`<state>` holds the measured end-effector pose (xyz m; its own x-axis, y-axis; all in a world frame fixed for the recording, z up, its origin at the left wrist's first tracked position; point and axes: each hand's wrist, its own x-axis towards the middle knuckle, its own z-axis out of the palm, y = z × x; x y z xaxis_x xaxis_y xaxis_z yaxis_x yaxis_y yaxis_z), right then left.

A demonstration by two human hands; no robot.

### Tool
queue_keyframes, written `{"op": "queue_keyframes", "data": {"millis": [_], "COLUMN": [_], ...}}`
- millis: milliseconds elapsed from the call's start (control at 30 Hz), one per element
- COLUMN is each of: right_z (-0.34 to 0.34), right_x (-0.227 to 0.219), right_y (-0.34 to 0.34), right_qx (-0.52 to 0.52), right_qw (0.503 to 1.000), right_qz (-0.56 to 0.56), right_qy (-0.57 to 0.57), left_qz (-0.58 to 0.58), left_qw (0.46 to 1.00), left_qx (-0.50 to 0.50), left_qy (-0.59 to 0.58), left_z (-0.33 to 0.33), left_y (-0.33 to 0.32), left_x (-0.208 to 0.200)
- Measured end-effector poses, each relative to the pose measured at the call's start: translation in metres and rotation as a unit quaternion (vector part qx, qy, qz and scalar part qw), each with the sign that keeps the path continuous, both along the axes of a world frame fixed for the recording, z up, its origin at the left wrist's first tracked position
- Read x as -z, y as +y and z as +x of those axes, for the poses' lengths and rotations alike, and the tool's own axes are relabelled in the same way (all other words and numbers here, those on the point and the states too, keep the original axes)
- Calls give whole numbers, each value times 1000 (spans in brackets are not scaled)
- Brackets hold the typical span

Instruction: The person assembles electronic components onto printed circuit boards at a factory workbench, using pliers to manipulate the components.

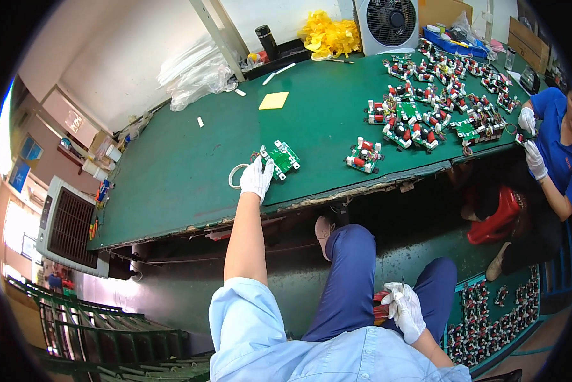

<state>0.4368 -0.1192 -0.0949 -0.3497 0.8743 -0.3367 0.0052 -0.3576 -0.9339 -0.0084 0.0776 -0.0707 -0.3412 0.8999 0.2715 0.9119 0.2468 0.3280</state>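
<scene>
Green circuit board: lies on the worktop near its front edge; we see a flat green face upward, with white parts along its sides.
Left grip: white-gloved, extended over the front edge, fingers touching the board's left side; we cannot tell whether they are closed on it.
White ring: rests on the worktop, just left of our left grip.
Right grip: white-gloved, above our lap, fingers curled; we cannot tell what, if anything, they enclose. Red object is just beside it.
Single assembly: sits right of the board, apart from it, red cylinders visible.
Assembly group: covers the worktop's right portion, closely packed.
Yellow sheet: lies flat behind the board.
Box fan: stands at the rear.
Co-worker: in a blue shirt, at our far right.
Tray: lower right, holding further assemblies.
</scene>
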Motion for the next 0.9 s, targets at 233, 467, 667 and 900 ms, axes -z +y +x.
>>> {"op": "queue_keyframes", "data": {"millis": [233, 467, 667, 900], "right_z": [-6, -14, -7, 19], "right_x": [1, -8, -17, 12], "right_y": [3, 11, 12, -7], "right_qx": [-29, -58, -36, 73], "right_qw": [999, 998, 999, 996], "right_qz": [13, -25, -1, -19], "right_qy": [-17, -21, -24, 36], "left_qz": [4, 148, 38, 233], "left_qw": [982, 961, 996, 725], "left_qx": [-160, 234, 67, 140], "left_qy": [97, 17, -52, -632], "left_z": [37, 158, 224, 235], "left_y": [-13, 14, 36, 4], "left_x": [-42, -35, -18, -13]}}
